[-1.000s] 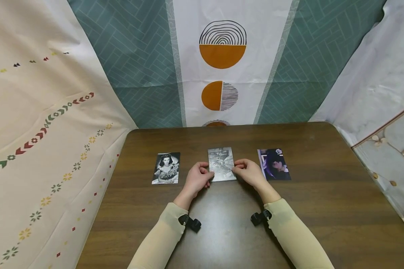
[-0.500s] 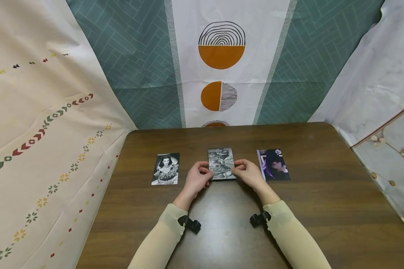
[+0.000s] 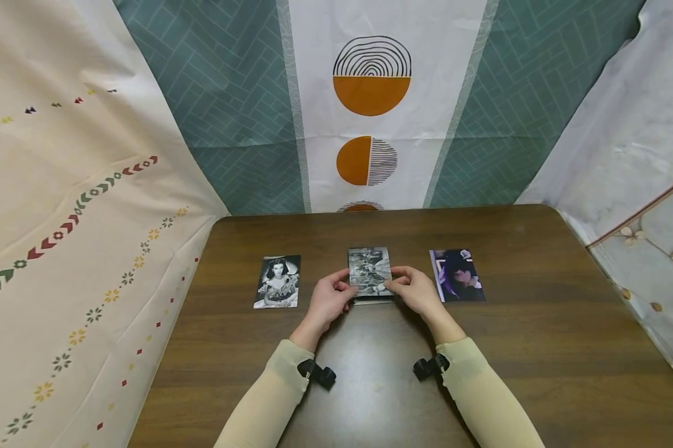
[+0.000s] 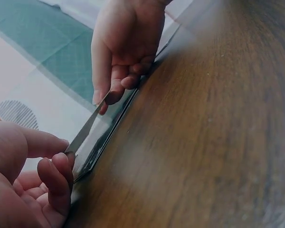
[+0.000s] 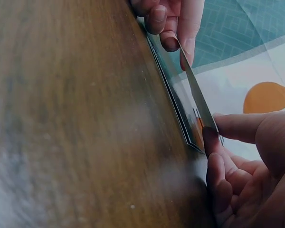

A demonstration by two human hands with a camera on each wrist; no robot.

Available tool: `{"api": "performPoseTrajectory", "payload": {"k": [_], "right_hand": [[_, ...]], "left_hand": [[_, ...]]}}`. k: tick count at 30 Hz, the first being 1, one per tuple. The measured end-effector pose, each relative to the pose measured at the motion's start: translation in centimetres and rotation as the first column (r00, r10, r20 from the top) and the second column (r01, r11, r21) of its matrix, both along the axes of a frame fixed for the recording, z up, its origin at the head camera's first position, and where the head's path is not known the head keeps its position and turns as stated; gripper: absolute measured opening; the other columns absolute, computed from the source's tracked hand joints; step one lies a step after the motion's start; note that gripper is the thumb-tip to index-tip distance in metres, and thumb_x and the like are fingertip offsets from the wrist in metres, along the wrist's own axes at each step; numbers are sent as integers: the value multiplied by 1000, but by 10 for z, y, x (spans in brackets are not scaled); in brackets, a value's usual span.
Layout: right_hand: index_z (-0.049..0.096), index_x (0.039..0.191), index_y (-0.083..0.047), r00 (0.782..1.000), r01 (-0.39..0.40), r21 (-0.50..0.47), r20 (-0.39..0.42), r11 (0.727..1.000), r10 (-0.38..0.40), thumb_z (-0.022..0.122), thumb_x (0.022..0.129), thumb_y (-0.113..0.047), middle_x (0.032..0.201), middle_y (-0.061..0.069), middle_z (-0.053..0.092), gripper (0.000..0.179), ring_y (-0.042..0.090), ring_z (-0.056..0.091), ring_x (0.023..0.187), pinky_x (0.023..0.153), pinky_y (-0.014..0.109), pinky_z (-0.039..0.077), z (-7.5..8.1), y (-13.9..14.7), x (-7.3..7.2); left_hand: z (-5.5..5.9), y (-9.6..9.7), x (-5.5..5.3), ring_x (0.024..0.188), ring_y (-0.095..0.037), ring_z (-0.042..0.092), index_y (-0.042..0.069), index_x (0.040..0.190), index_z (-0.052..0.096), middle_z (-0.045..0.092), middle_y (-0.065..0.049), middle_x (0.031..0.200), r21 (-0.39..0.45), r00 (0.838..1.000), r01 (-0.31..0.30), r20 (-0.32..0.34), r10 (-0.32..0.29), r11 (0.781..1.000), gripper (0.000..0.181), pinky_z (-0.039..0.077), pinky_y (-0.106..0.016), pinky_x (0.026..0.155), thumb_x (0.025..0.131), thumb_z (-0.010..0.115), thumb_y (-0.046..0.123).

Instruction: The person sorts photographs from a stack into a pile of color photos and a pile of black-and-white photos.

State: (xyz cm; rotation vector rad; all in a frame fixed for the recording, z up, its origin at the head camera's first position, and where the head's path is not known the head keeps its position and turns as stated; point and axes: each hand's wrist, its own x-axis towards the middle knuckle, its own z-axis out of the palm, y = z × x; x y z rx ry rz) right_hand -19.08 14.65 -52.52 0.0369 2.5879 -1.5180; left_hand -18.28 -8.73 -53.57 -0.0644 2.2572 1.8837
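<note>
In the head view, my left hand [image 3: 328, 300] and right hand [image 3: 417, 290] pinch the opposite side edges of a black-and-white photo print [image 3: 369, 270] at the middle of the table. Both wrist views show this print [image 4: 88, 127] raised and tilted at its near edge, between thumbs and fingertips. Beneath it lies a thin stack of prints [image 5: 176, 111], flat on the wood, its glossy top reflecting. Only the stack's near strip shows from above. The pictures on those lower prints are hidden.
A black-and-white portrait print [image 3: 278, 283] lies left of my hands. To the right lies a purple-toned print [image 3: 458, 275] of a person in profile. The brown wooden table [image 3: 538, 361] ends at a patterned cloth backdrop [image 3: 247, 124]; more cloths hang on both sides.
The middle print has come up off the stack at its near edge and shifted slightly away, uncovering a strip of what lies below. Both hands keep their pinch. The side prints stay put.
</note>
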Motion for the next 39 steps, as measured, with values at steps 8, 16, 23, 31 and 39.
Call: {"api": "performPoseTrajectory", "payload": {"k": [8, 16, 23, 31, 39], "right_hand": [[64, 141, 2, 1000, 7, -39, -4, 999, -7, 78, 99, -18, 99, 12, 78, 49, 26, 69, 94, 80, 35, 50, -1, 1, 0], [60, 148, 2, 1000, -2, -63, -29, 998, 0, 74, 101, -13, 101, 14, 78, 51, 26, 69, 97, 81, 34, 50, -2, 0, 1], [59, 149, 1, 999, 5, -70, -34, 998, -7, 73, 102, -13, 102, 14, 78, 51, 27, 70, 99, 82, 34, 50, -1, -1, 3], [56, 155, -4, 999, 12, -80, -38, 997, -15, 75, 100, -19, 105, 12, 79, 60, 25, 68, 95, 80, 35, 48, 5, -7, 5], [55, 155, -3, 997, -11, -51, -82, 999, 7, 74, 101, -22, 109, 12, 79, 60, 24, 68, 97, 81, 35, 49, 10, -18, 9]], "left_hand": [[2, 2, 1, 51, -11, 53, 5, 151, 60, 70, -5, 85, -43, 1000, -6, -31, 5, 999, 56, 48, -25, 53, 97, 77, 7], [4, 1, 2, 50, -11, 52, 8, 150, 62, 71, -5, 84, -45, 999, -16, -41, 14, 999, 56, 48, -25, 53, 97, 78, 7], [5, 0, 2, 49, -11, 51, 11, 150, 63, 71, -2, 82, -47, 999, -17, -52, 15, 999, 56, 47, -25, 53, 97, 78, 8], [10, -5, 1, 50, -11, 51, 12, 149, 64, 69, 0, 79, -18, 995, -36, -90, 35, 999, 56, 46, -26, 54, 95, 78, 8], [11, -16, 1, 53, -14, 54, 11, 149, 64, 69, -1, 80, 4, 993, -35, -113, 35, 999, 55, 46, -27, 55, 95, 77, 8]]}}
